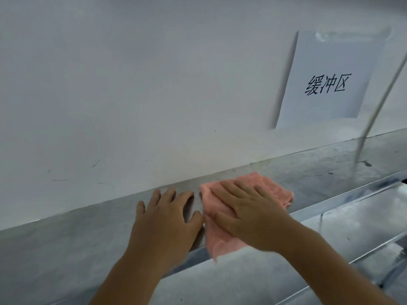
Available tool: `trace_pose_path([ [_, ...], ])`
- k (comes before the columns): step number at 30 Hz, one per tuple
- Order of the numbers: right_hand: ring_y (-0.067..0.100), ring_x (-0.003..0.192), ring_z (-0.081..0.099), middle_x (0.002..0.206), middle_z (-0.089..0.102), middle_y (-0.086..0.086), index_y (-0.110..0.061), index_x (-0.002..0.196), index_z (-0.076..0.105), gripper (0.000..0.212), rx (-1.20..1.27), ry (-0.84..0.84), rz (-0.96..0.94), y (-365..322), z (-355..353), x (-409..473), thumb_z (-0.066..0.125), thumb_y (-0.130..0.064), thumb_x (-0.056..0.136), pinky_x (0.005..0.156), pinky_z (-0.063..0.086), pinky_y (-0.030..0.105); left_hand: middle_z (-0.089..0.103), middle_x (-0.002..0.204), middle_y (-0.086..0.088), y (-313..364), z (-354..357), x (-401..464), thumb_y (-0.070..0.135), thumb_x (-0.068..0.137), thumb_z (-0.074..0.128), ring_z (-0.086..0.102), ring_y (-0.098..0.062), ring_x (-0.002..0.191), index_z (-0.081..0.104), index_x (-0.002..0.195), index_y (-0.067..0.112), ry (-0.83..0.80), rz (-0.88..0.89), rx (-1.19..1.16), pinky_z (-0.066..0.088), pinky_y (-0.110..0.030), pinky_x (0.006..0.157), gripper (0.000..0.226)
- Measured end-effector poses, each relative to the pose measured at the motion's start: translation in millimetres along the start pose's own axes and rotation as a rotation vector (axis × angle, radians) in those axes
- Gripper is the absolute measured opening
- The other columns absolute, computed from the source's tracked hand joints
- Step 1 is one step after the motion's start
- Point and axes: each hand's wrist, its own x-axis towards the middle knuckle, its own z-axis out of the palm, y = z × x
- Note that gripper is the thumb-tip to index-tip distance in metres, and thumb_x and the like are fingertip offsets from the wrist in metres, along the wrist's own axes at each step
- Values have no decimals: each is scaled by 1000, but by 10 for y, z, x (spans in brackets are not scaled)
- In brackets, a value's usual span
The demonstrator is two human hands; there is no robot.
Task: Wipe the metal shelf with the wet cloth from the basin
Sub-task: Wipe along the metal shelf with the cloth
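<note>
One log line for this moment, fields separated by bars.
step: wiping | right hand: flat on pink cloth | left hand: flat on metal shelf

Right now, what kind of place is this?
Probably a storeroom or workshop. A bare metal shelf runs along a white wall, and a taped paper sign with handwritten characters seems to label the spot.

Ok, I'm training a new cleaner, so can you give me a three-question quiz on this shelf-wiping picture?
1. True or false: the pink cloth lies flat on the metal shelf.
2. Which hand presses on the cloth? A) left hand B) right hand
3. What hangs on the wall at upper right?

Key: 1 true. 2 B; the left hand rests bare on the shelf beside the cloth. 3 A white paper sign with handwritten characters.
</note>
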Motion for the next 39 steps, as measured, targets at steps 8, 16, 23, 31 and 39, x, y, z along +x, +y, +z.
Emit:
trace_pose_path([
  [8, 21, 166, 0, 180, 3, -8, -39, 168, 2, 105, -46, -14, 28, 232, 34, 245, -22, -85, 76, 132, 5, 56, 40, 157, 8, 212, 126, 167, 74, 78, 7, 29, -21, 148, 35, 147, 46, 13, -40, -5, 25, -57, 118, 80],
  [16, 13, 165, -7, 178, -5, -16, -45, 165, -6, 122, 2, -101, 74, 542, -124, 293, -25, -99, 57, 133, -1, 49, 40, 156, 8, 296, 127, 205, 71, 79, 16, 28, -25, 147, 33, 147, 47, -3, -78, 29, 26, -58, 117, 75],
  [23, 8, 165, 1, 178, 10, -19, -47, 166, 12, 103, -38, -12, -15, 585, -49, 36, -22, -91, 79, 133, 5, 45, 35, 161, 8, 337, 130, 208, 71, 78, 10, 23, -24, 151, 30, 149, 47, -12, -84, 25, 23, -57, 119, 77],
  [31, 20, 165, -11, 178, -13, -11, -42, 165, -13, 115, -61, -156, 18, 586, -175, 293, -30, -90, 62, 133, -3, 55, 35, 163, 9, 275, 106, 223, 51, 101, 24, 21, -19, 154, 37, 150, 46, 6, -76, -35, 21, -54, 122, 51],
  [39, 24, 166, -9, 180, -5, -8, -38, 168, 1, 113, -69, -104, -141, 50, -2, 58, -32, -86, 71, 132, 0, 61, 40, 160, 9, 154, -37, 145, 29, 107, 35, 31, -15, 146, 39, 152, 35, 14, -56, -171, 23, -39, 120, 45],
])
